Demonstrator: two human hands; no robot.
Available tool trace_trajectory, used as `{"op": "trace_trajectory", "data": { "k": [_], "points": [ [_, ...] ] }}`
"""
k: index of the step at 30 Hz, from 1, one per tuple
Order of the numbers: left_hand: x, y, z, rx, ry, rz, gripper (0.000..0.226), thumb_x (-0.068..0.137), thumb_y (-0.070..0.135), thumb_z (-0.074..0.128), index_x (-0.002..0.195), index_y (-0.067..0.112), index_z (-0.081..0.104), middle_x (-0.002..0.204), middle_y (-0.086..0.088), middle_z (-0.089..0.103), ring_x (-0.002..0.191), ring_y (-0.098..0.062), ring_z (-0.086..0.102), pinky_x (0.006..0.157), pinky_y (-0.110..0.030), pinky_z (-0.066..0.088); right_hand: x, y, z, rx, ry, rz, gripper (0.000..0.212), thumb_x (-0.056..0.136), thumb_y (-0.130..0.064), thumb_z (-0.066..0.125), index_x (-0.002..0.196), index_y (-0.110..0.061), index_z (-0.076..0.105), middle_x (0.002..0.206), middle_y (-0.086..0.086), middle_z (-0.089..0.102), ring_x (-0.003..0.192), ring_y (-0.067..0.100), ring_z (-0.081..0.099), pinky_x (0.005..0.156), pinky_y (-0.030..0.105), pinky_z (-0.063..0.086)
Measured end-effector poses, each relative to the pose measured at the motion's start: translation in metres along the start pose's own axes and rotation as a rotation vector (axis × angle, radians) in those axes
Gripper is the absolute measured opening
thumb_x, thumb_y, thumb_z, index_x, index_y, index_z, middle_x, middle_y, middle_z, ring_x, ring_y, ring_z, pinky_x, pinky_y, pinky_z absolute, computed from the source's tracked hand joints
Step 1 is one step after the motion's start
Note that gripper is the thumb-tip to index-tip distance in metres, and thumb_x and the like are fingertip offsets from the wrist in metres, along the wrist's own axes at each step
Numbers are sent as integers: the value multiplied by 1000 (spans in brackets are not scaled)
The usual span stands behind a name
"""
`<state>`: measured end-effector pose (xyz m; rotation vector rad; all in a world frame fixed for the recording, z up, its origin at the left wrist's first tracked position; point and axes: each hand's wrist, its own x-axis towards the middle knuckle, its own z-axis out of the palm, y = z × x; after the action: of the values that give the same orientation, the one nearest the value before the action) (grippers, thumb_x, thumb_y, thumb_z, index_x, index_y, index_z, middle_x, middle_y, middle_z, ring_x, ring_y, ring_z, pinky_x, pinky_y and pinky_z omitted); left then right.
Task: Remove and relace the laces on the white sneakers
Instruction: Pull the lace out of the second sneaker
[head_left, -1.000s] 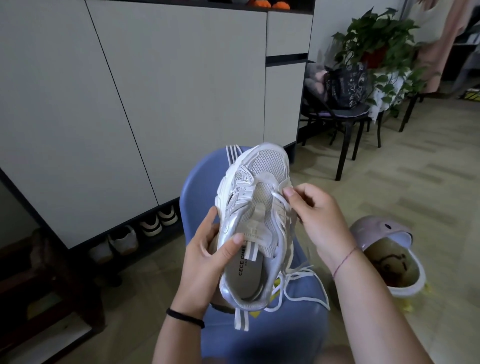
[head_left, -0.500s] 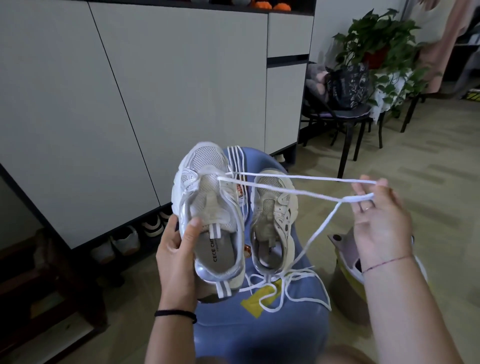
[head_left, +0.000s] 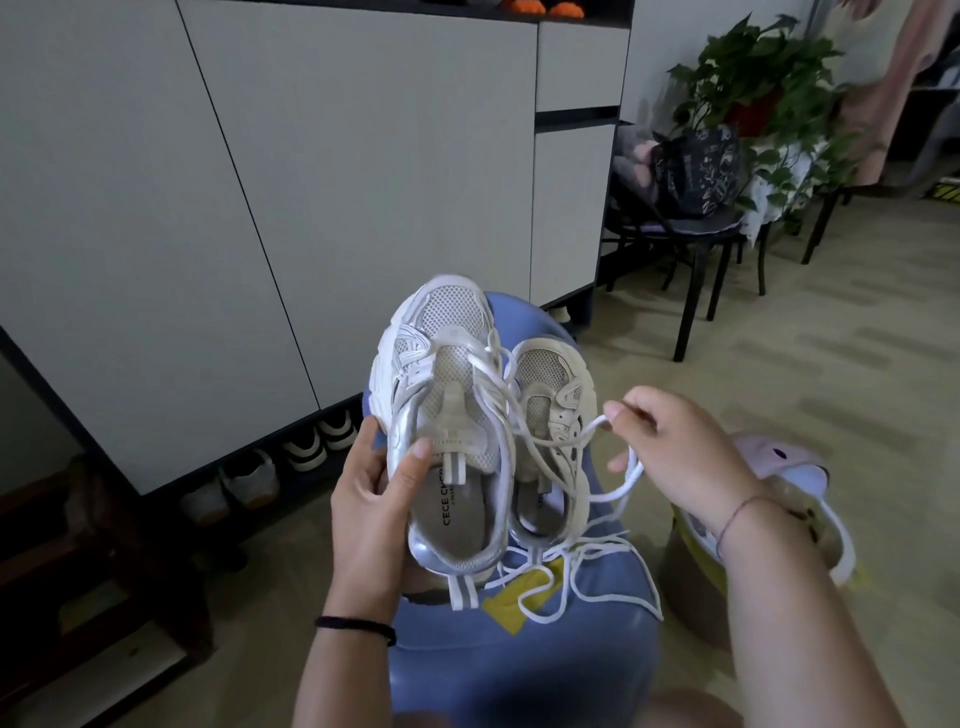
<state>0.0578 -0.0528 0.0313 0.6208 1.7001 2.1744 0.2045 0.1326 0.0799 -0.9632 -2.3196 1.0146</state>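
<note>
Sneakers, both white, are near the middle. One sneaker (head_left: 441, 415) is up in the air with its toe pointing away, held by the left hand (head_left: 371, 504). That hand's grip is wrapped round the side of the shoe, and the thumb presses on the tongue. The other sneaker (head_left: 550, 415) lies just beside it on the blue stool (head_left: 519, 670), toe pointing away too. A white lace (head_left: 598, 422) comes out of the top holes of the held sneaker and goes across to the right hand (head_left: 680, 457). The right grip pinches that lace between thumb and first finger, and the other fingers hang loose. More loose lace (head_left: 615, 601) lies in loops on the stool seat by the heels. A big white cupboard (head_left: 363, 182) stands behind, with shoes (head_left: 311, 447) tucked under it.
</note>
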Motion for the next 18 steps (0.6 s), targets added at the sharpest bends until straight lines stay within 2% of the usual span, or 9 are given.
{"op": "trace_trajectory", "data": {
  "k": [3, 5, 7, 9, 11, 14, 18],
  "points": [
    [2, -1, -1, -6, -1, -1, 95, 65, 56, 78, 144, 18, 43, 129, -7, 64, 118, -24, 62, 104, -53, 45, 2, 0, 3, -84, -97, 13, 31, 100, -33, 39, 79, -13, 50, 86, -5, 67, 59, 13, 69, 67, 37, 52],
    [2, -2, -1, -1, -9, 5, 94, 64, 55, 78, 144, 18, 43, 128, -6, 65, 117, -24, 62, 104, -53, 45, 3, 2, 6, -132, -152, 28, 31, 101, -32, 39, 77, -15, 51, 86, -4, 67, 67, 20, 69, 73, 43, 56],
    [2, -3, -2, 11, -12, 5, 94, 64, 55, 78, 144, 18, 44, 126, -6, 66, 116, -24, 63, 103, -53, 45, 2, 3, 6, -171, -214, 52, 31, 101, -31, 38, 75, -19, 51, 86, -4, 66, 74, 22, 67, 75, 43, 56],
    [3, -3, -2, 21, -10, 5, 95, 64, 55, 78, 143, 16, 44, 123, -7, 67, 114, -24, 64, 103, -53, 46, 2, 4, 6, -223, -272, 65, 31, 101, -31, 37, 75, -21, 50, 82, -7, 63, 76, 19, 63, 75, 37, 53],
    [2, -3, -2, 34, -13, 9, 95, 64, 56, 78, 143, 14, 45, 122, -8, 67, 113, -24, 65, 103, -53, 46, 2, 5, 7, -296, -315, 61, 32, 102, -30, 37, 73, -22, 49, 77, -10, 58, 70, 14, 53, 65, 29, 41],
    [2, -3, -2, 36, -15, 10, 94, 65, 55, 78, 142, 14, 45, 122, -9, 67, 113, -24, 64, 102, -53, 47, 3, 6, 6, -268, -315, 51, 32, 101, -31, 38, 74, -21, 50, 85, -4, 64, 69, 16, 51, 63, 30, 36],
    [3, -4, -3, 24, -8, 4, 95, 64, 56, 79, 143, 15, 45, 125, -10, 65, 115, -25, 64, 102, -53, 47, 1, 1, 5, -125, -226, 18, 32, 101, -29, 40, 73, -17, 50, 55, -9, 43, 54, 12, 36, 54, 28, 29]
  ]
}}
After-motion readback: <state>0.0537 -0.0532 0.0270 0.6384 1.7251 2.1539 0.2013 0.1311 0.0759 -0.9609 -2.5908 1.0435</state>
